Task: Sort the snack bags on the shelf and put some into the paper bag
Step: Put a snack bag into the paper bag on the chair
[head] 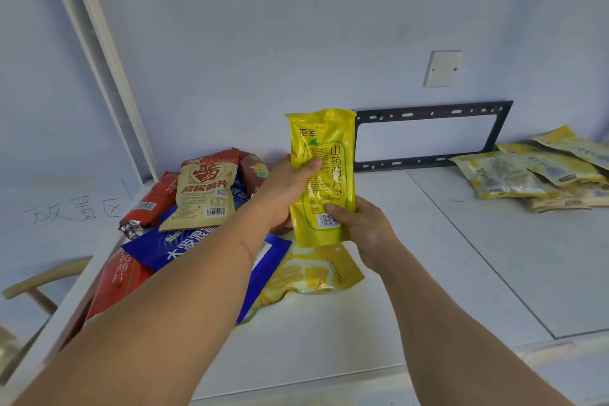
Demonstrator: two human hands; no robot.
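The yellow snack bag (pixel 321 175) is held upright above the white shelf (pixel 412 257), back panel and barcode turned toward the camera, probably so its label can be read before it is assigned to a group. It hangs over the near edge of the mixed pile (pixel 197 224), between that pile on the left and the row of pale yellow bags (pixel 534 171) lying well apart at the far right; since that row looks like a finished group, my guess is that this bag is about to be sorted, though where it belongs I cannot tell. The 2 hands share the load. The left hand (pixel 286 191) grips the bag's left edge about halfway up, thumb pressed across the printed face and fingers wrapped behind, out of sight. The right hand (pixel 361 227) pinches the lower right corner, thumb lying beside the barcode and the other fingers curled behind the film. Both are closed on the bag, neither loosely. Beneath it lie another yellow bag (pixel 313 273), a blue bag (pixel 184 247) and a beige bag (pixel 206 191), overlapping. No paper bag appears in view. A black metal bracket (pixel 428 112) leans against the wall behind the shelf.
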